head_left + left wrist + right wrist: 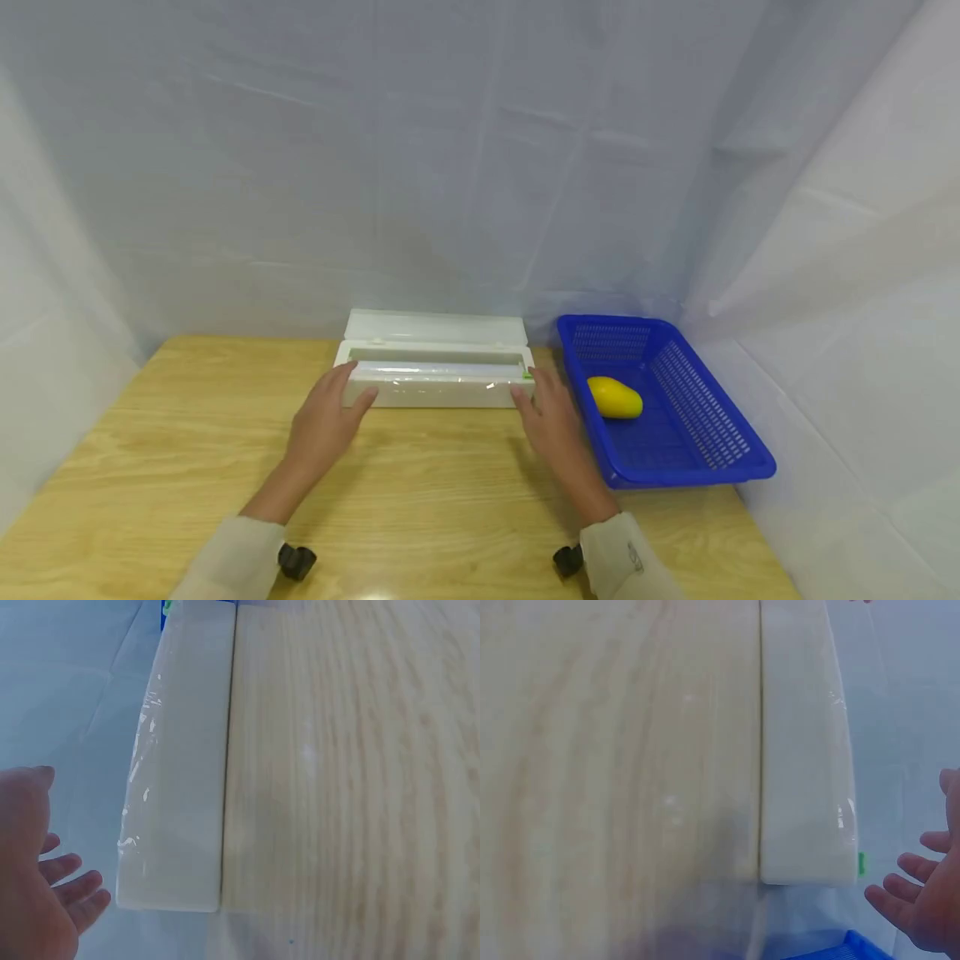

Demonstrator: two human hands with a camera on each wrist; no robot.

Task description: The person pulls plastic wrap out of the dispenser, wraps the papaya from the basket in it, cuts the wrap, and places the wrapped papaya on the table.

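"Where pale sheeting [420,167] hangs creased along the far, left and right sides, what lies between?"

"One wooden table [435,500], light yellow, its grain running left to right."

"And the count?"

"One white box [442,347] at the middle of the far edge, one blue basket [682,477] to its right, one yellow fruit [615,397], two hands."

"What does each container hold?"

"The box, its lid [435,327] raised on the far side, has one roll of clear film [435,369] inside; film drapes over the near wall. The fruit lies against the basket's left side."

"How are the hands?"

"The left hand [320,421] is at the box's left end, the right hand [553,421] at its right end beside a small green piece [527,375]. Both have fingers loosely extended, thumbs apart, gripping nothing. Whether either touches the box, I cannot tell."
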